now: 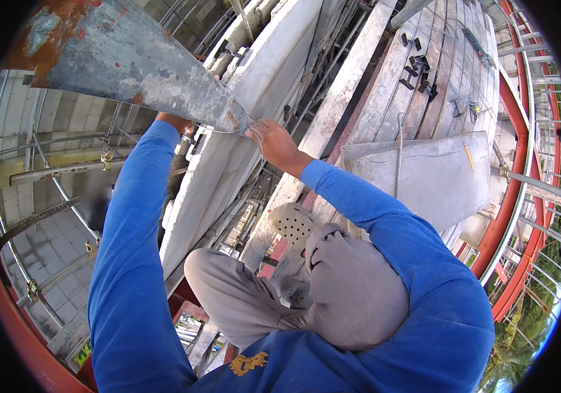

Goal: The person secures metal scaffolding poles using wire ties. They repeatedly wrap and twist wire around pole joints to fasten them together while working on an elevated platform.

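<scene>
1. Scaffolded building site, daylit: grey block wall and metal tubes left, red steel frame right, greenery beyond it at near right.
2. Long grey metal piece, rust and red flecks on its face, at far left; tapers toward the middle, where both hands are. Thin wire or cord along its near edge.
3. Right hand: fingers bent inward, touching the narrow corner; cannot tell whether clamped on metal or on the thin line.
4. Left hand: at the near edge, mostly hidden by the metal; grip cannot be told.
5. Pale slabs standing on edge, just below the hands.
6. Weathered planks to the right, bearing small black pieces, a green tool farther off, and a grey board nearer. On the board: bent rod, yellow stick.
7. Wearer crouched; perforated shoe near the planks.
</scene>
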### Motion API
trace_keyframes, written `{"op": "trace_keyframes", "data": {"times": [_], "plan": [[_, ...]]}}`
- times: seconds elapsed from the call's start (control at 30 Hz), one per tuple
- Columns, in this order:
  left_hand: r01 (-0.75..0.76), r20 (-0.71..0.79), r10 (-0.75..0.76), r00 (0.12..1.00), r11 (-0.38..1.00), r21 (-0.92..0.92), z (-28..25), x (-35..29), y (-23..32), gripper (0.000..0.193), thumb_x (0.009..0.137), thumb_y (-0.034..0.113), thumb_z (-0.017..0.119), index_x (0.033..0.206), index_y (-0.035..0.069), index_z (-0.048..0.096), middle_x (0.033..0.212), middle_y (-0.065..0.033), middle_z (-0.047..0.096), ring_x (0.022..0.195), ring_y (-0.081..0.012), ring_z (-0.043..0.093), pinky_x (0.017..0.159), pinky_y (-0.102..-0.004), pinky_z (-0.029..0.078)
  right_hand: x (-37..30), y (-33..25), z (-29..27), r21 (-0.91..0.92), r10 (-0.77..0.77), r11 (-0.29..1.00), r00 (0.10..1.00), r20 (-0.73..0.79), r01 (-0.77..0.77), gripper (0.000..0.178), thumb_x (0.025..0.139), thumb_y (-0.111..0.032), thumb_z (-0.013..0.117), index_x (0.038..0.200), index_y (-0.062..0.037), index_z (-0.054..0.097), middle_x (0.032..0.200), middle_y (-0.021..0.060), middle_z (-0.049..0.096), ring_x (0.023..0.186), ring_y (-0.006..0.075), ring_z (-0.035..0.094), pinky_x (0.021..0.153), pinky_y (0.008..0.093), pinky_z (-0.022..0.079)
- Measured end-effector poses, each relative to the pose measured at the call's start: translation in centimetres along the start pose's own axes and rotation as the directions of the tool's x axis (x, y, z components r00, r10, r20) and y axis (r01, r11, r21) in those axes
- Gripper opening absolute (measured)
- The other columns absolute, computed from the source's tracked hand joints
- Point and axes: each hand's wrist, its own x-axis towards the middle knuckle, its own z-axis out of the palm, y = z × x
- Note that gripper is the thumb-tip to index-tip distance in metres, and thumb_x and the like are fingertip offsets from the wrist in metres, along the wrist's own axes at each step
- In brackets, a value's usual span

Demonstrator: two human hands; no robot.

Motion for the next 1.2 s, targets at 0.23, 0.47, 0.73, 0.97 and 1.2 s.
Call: {"op": "trace_keyframes", "data": {"times": [0.23, 0.47, 0.73, 0.97, 1.2], "plan": [[0.032, 0.107, -0.102, 0.989, 0.853, 0.521, -3.2, -1.1, 1.8, 0.08, 0.107, 0.065, 0.031, 0.171, 0.019, 0.018, 0.177, -0.0068, 0.021, 0.162, -0.0243, 0.024, 0.134, -0.0426, 0.019, 0.1, -0.1, 0.1, 0.12, 0.079, 0.99, 0.996, -0.028, -0.075, 0.021, 0.101, -0.021, 0.069, 0.108, -0.0016, 0.072, 0.099, 0.018, 0.073, 0.092, 0.0402, 0.068, 0.081, 0.0468, 0.056], [0.038, 0.011, -0.046, 0.999, 0.918, 0.394, -1.9, -1.3, 0.9, 0.077, 0.108, 0.062, 0.031, 0.171, 0.021, 0.017, 0.177, -0.0055, 0.021, 0.161, -0.024, 0.025, 0.133, -0.0436, 0.021, 0.6, 1.7, 2.1, 0.668, 0.583, 0.315, 0.693, 0.425, -0.674, 0.037, 0.105, -0.035, 0.068, 0.1, 0.0012, 0.072, 0.085, 0.0089, 0.07, 0.076, 0.0215, 0.07, 0.07, 0.0351, 0.058], [0.05, 0.01, -0.057, 0.998, 0.939, 0.341, -1.9, -0.1, 0.7, 0.077, 0.107, 0.061, 0.033, 0.171, 0.022, 0.018, 0.177, -0.0055, 0.022, 0.16, -0.0243, 0.026, 0.133, -0.0438, 0.021, 1.0, -0.5, -0.8, 0.557, 0.599, 0.279, 0.595, 0.536, -0.782, 0.031, 0.106, -0.03, 0.067, 0.103, 0.001, 0.07, 0.081, 0.009, 0.068, 0.07, 0.0231, 0.068, 0.068, 0.0388, 0.061], [0.062, 0.004, -0.066, 0.998, 0.944, 0.325, -2.0, 0.4, 0.6, 0.077, 0.107, 0.06, 0.035, 0.171, 0.022, 0.018, 0.177, -0.0056, 0.022, 0.16, -0.0246, 0.026, 0.133, -0.0439, 0.021, -0.4, -1.4, -3.0, -0.125, -0.232, 0.964, 0.972, 0.031, 0.234, 0.036, 0.092, -0.008, 0.07, 0.127, -0.0008, 0.067, 0.117, 0.0167, 0.066, 0.115, 0.0362, 0.063, 0.1, 0.0467, 0.054], [0.055, 0.014, -0.062, 0.998, 0.951, 0.305, -2.6, 0.0, 1.1, 0.077, 0.106, 0.059, 0.036, 0.171, 0.022, 0.018, 0.176, -0.0057, 0.022, 0.16, -0.0248, 0.026, 0.133, -0.0441, 0.021, -0.5, 0.9, -1.2, -0.294, -0.295, 0.895, 0.94, 0.174, 0.335, 0.063, 0.092, -0.018, 0.077, 0.148, 0.0007, 0.053, 0.139, 0.0208, 0.057, 0.134, 0.0401, 0.054, 0.114, 0.0512, 0.046]]}}
